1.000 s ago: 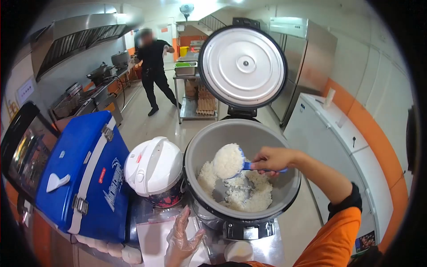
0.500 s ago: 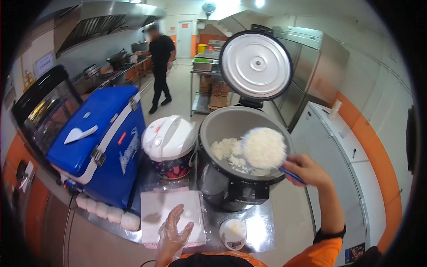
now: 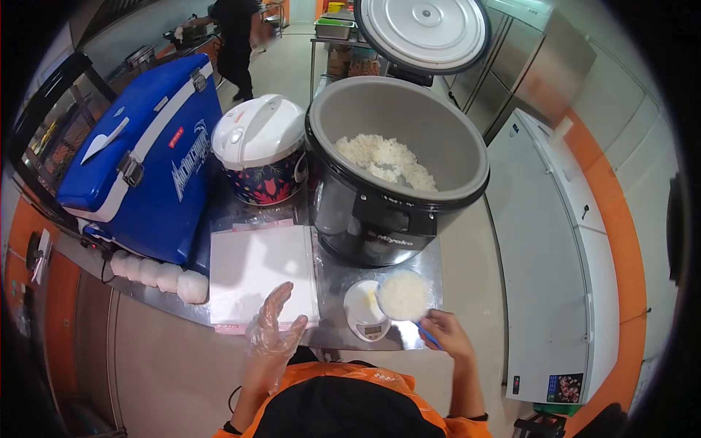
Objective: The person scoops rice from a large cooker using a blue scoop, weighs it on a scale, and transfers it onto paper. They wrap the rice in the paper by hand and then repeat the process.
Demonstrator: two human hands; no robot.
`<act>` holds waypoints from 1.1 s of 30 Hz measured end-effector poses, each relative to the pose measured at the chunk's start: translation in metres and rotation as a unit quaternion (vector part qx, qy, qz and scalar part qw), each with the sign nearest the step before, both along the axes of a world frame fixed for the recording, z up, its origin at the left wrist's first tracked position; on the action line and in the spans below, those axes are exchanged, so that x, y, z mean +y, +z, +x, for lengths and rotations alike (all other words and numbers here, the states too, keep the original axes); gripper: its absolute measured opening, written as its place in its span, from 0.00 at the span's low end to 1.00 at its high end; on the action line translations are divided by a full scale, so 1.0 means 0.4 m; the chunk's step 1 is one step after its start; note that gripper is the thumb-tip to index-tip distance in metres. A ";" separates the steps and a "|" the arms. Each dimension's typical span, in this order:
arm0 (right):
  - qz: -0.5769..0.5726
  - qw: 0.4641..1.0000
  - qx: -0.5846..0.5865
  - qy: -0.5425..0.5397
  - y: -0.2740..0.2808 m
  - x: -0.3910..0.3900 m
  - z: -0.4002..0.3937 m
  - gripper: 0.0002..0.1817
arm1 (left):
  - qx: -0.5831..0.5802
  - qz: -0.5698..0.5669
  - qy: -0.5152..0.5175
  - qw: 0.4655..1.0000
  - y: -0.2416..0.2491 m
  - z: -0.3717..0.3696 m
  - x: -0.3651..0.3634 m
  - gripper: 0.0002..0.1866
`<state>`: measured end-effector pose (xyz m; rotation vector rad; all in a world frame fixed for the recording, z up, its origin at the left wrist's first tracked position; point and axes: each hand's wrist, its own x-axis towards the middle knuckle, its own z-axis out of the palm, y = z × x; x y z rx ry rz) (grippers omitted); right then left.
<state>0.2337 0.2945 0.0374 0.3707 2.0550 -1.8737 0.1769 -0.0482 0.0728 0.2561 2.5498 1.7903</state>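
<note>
My right hand [image 3: 449, 336], closed round the blue handle, holds a rice scoop [image 3: 429, 338] heaped with white rice [image 3: 404, 295]. The scoop is beside a small white digital scale [image 3: 361, 310], overlapping its right edge in the view. A clear plastic glove covers my left hand [image 3: 270, 332], which is open, fingers apart, over the lower edge of a stack of white paper sheets [image 3: 259, 255]. Beyond the scale stands a large black rice cooker [image 3: 383, 237] with its lid [image 3: 423, 20] raised. Cooked rice [image 3: 387, 159] lies in its grey pot.
A blue cooler box [image 3: 157, 168] stands left, with a white rice paddle [image 3: 104, 140] on top. A smaller white-lidded rice cooker [image 3: 259, 135] sits beside it. Several white wrapped bundles [image 3: 168, 277] line the table edge. A white chest freezer [image 3: 540, 270] is right; a person [image 3: 235, 40] stands behind.
My right hand has brought the loaded scoop down from the cooker to beside the scale. My left hand stays open over the paper. The view has tilted downward.
</note>
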 end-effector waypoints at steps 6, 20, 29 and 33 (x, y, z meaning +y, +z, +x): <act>0.018 1.000 0.010 -0.008 -0.196 -0.039 -0.052 0.15 | -0.043 0.067 0.043 0.996 -0.075 0.090 0.018 0.30; -0.087 0.996 0.027 0.007 -0.282 -0.043 -0.065 0.22 | -0.019 0.025 0.062 0.998 -0.106 0.165 0.006 0.28; -0.100 0.990 0.050 -0.086 -0.319 -0.003 -0.019 0.20 | -0.059 0.046 0.060 0.995 -0.106 0.179 0.006 0.34; -0.087 0.986 0.013 -0.139 -0.302 0.025 0.006 0.18 | -0.069 0.047 0.065 0.994 -0.105 0.183 0.006 0.34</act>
